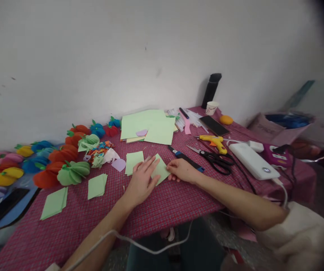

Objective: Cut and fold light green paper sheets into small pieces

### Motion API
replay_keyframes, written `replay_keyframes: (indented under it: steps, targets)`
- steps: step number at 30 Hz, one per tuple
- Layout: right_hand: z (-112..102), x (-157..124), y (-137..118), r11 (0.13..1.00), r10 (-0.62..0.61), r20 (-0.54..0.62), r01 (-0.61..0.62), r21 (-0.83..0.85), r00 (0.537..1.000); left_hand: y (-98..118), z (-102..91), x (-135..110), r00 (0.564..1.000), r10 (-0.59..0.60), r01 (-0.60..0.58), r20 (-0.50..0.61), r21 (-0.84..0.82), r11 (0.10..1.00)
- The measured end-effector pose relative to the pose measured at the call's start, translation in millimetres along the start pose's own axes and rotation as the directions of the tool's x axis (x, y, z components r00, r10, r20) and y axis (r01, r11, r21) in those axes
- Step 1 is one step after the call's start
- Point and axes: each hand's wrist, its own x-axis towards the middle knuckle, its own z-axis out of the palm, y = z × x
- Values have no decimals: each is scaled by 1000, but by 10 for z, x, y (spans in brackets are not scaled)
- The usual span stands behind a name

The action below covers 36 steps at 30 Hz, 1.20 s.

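Note:
My left hand [141,181] lies with its fingers stretched out over the left side of a small light green sheet of paper [160,171]. At that sheet's right edge, my right hand [182,170] has thumb and fingertips closed on the paper. A stack of green paper pieces [134,158] is partly covered by my left fingers. Two more small stacks, a near one [96,186] and a farther-left one [55,202], rest on the checked cloth. Just beyond my right hand lies a blue and black utility knife [186,159].
Black-handled scissors [216,162], a yellow glue gun [214,142], a phone [214,125] and a white power bank [250,162] occupy the right. Large green sheets [147,124] lie at the back. Paper scraps [99,152] and colourful paper pumpkins [73,173] crowd the left. A white cable [150,250] hangs in front.

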Motion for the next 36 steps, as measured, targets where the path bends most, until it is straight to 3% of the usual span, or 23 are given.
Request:
replay_keyframes:
  steps: [3,5,7,9,11,13,16,20,25,31,36]
  targets:
    - [22,-25,-17,988,-41,-3,40,-148,999,12,115,-22,979,68,-76,190,35,996]
    - [-23,-98,-61,935,-123,-50,99,-340,991,-21,148,-38,969,68,-81,239,43,996]
    - [-111,-202,-107,810,-279,-156,145,-569,948,-54,147,-46,972,57,-69,229,48,996]
    - [-225,-293,-126,666,-425,-274,93,-740,863,-72,131,-43,978,56,-66,201,44,997]
    - [-347,-331,-97,553,-508,-305,34,-833,805,-77,119,-36,980,70,-78,184,36,996]
    - [-456,-311,-21,484,-511,-271,12,-875,816,-81,118,-30,980,83,-90,180,32,995]
    - [-567,-233,118,503,-429,-229,21,-864,874,-99,131,-28,979,76,-84,187,32,996]
    - [-627,-246,200,541,-435,-184,93,-836,881,-143,150,-29,979,58,-63,196,21,998]
    - [-671,-585,154,567,-455,-90,210,-797,886,-180,161,-27,977,48,-50,207,3,999]
    - [-600,-1070,100,546,-396,56,284,-788,916,-167,178,-23,980,34,-34,196,-6,999]
    - [-479,-1201,125,537,-394,108,324,-779,913,-160,190,-12,982,39,-41,186,9,999]
